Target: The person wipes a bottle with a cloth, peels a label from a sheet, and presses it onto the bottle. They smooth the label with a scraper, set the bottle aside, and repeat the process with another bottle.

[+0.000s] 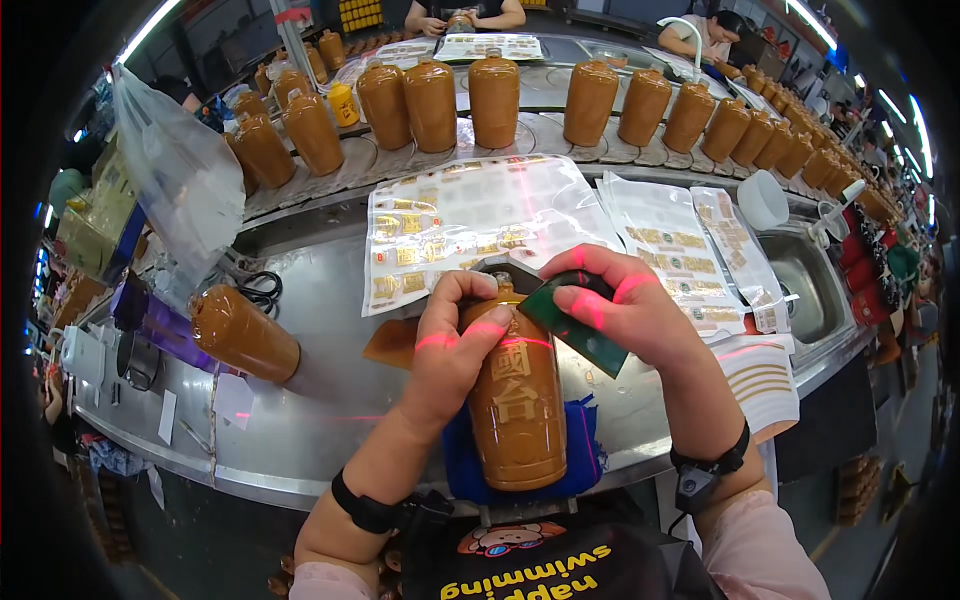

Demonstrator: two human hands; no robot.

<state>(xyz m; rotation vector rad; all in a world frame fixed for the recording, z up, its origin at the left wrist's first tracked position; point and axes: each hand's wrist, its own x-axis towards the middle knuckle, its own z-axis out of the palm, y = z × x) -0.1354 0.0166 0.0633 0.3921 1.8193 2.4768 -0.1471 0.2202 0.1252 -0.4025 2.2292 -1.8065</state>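
Observation:
A glossy brown ceramic bottle (521,420) with raised gold characters lies neck away from me on a folded blue cloth (585,442). My left hand (459,341) rests at its neck and shoulder, fingers curled, thumb pressed on the surface near the upper characters. In my right hand (619,300) is a dark green flexible scraper (592,341), pinched between thumb and fingers, one corner near the bottle's shoulder. A red laser line crosses both hands and the bottle. Behind the neck shows part of a grey metal holder (510,264).
Sheets of gold decals (480,217) lie beyond the bottle, more decal sheets (675,255) to the right. Another brown bottle (244,334) leans at left near a plastic bag (180,172). Many bottles line the conveyor (540,135). A sink (806,277) is at right. Two co-workers sit across.

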